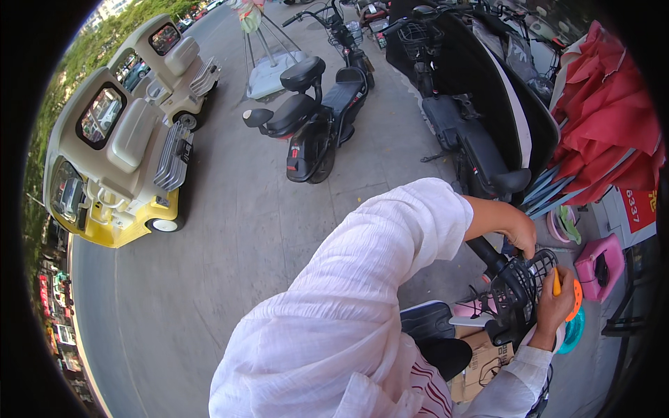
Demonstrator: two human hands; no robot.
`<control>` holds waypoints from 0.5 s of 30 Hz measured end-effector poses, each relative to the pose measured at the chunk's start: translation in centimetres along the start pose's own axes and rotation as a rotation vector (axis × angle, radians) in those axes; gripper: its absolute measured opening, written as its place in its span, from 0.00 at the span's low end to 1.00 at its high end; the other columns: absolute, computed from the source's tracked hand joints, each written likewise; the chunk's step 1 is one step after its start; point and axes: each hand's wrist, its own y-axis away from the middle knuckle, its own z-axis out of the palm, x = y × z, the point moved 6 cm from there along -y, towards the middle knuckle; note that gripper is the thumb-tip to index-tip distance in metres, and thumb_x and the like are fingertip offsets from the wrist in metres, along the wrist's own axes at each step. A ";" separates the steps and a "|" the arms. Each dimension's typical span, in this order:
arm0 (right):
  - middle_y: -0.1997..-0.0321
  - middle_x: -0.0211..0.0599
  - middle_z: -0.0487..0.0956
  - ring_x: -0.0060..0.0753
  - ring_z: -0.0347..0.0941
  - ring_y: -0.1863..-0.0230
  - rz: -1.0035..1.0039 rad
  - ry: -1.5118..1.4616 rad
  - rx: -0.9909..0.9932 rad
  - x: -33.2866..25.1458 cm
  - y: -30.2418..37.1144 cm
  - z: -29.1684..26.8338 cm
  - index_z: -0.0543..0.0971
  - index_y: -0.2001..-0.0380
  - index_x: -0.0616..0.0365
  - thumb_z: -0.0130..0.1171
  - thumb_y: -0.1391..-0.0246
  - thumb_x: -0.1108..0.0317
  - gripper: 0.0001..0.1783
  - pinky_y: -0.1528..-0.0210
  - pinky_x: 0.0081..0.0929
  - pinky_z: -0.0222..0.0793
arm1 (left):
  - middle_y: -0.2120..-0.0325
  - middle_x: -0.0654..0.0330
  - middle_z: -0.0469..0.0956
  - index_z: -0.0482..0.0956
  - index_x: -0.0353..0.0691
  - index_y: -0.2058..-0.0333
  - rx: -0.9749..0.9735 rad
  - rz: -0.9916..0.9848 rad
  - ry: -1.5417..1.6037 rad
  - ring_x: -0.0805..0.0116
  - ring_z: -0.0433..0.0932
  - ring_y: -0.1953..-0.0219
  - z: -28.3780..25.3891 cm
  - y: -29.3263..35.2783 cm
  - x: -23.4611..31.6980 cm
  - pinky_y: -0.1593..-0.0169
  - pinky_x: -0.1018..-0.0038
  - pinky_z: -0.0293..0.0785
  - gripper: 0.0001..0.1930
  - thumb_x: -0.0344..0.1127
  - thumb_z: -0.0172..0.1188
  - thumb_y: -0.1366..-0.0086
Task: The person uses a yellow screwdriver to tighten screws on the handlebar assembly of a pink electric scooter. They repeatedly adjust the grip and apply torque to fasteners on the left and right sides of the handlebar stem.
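At the lower right a black basket [543,267] is fixed to the front of a bike, beside its dark handlebar [514,289]. From above, my left hand [520,233] reaches down to the basket's rim, its fingers closed there; whatever they pinch is too small to make out. My right hand [555,310] is on the basket's near right side, wrapped round a slim tool with a yellow-orange handle [557,282] that points upward. The tool's working end cannot be told. Just past this hand are an orange round thing [577,301] and a teal round thing [573,332].
Cardboard [482,366] lies below the handlebar. A pink tub [601,268] and folded red canvas [605,104] stand at the right. Further off are a black electric scooter [313,118], another parked bike [460,129] and a cream-and-yellow three-wheeler [129,160].
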 end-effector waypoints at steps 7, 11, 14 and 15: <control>0.65 0.44 0.81 0.39 0.80 0.65 0.029 -0.008 0.055 0.1 0.6 -0.9 0.79 0.60 0.63 0.62 0.40 0.71 0.08 0.59 0.32 0.75 | 0.67 0.55 0.85 0.86 0.35 0.63 -0.036 0.068 -0.159 0.63 0.81 0.63 0.4 0.6 2.7 0.59 0.67 0.74 0.24 0.52 0.67 0.49; 0.66 0.44 0.83 0.44 0.82 0.66 0.007 0.000 0.064 -1.2 -0.2 -0.2 0.80 0.62 0.59 0.65 0.44 0.66 0.10 0.62 0.33 0.76 | 0.70 0.55 0.83 0.84 0.34 0.66 -0.036 0.096 -0.011 0.65 0.80 0.65 -0.4 2.0 1.0 0.60 0.68 0.74 0.19 0.47 0.64 0.47; 0.68 0.40 0.83 0.46 0.81 0.67 -0.004 0.007 0.092 -0.8 -0.5 -0.2 0.80 0.65 0.55 0.66 0.46 0.62 0.11 0.65 0.35 0.75 | 0.70 0.60 0.81 0.83 0.36 0.65 -0.024 0.058 0.143 0.70 0.78 0.65 -1.2 3.4 0.6 0.58 0.73 0.72 0.12 0.35 0.60 0.46; 0.68 0.40 0.82 0.46 0.81 0.67 0.016 0.024 0.070 -0.9 -0.6 -0.3 0.80 0.65 0.54 0.67 0.47 0.61 0.11 0.65 0.36 0.75 | 0.71 0.61 0.80 0.83 0.36 0.66 -0.052 0.039 0.199 0.71 0.77 0.65 -1.1 3.6 0.6 0.57 0.75 0.70 0.12 0.37 0.61 0.46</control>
